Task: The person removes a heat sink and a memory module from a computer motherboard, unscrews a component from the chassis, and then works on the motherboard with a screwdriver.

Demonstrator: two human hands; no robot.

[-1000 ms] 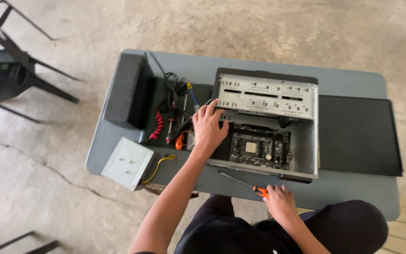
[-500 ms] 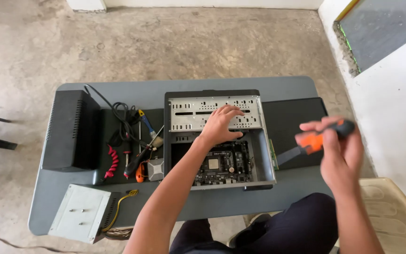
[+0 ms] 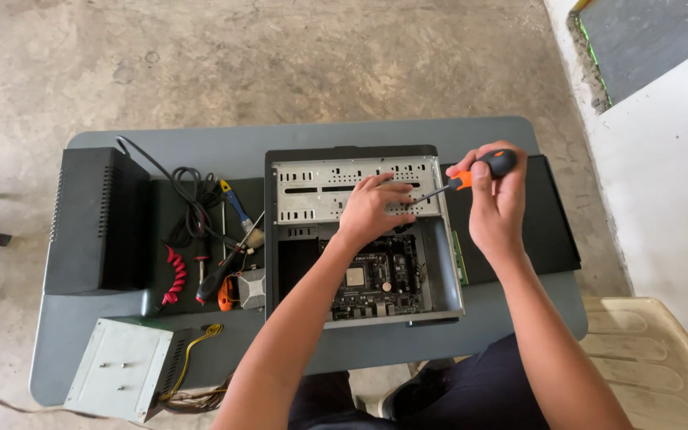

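Observation:
An open desktop computer case (image 3: 283, 239) lies flat on a grey table (image 3: 320, 135), its motherboard (image 3: 376, 275) showing inside. My left hand (image 3: 372, 209) rests on the perforated metal drive cage (image 3: 312, 191) at the case's far end, fingers spread near the screwdriver's tip. My right hand (image 3: 494, 195) grips an orange-and-black screwdriver (image 3: 471, 173) by the handle. Its shaft slants down-left toward the cage next to my left fingers.
A black box-shaped unit (image 3: 93, 219) stands at the table's left. Beside it lie a black cable (image 3: 193, 199), several hand tools (image 3: 232, 239) and a red coiled lead (image 3: 175, 275). A grey power supply (image 3: 121, 378) overhangs the front-left corner. A black panel (image 3: 547, 231) lies right of the case.
My right hand lifted the screwdriver from the table's front edge and brought it to the drive cage. My left hand moved from the case's left side onto the cage.

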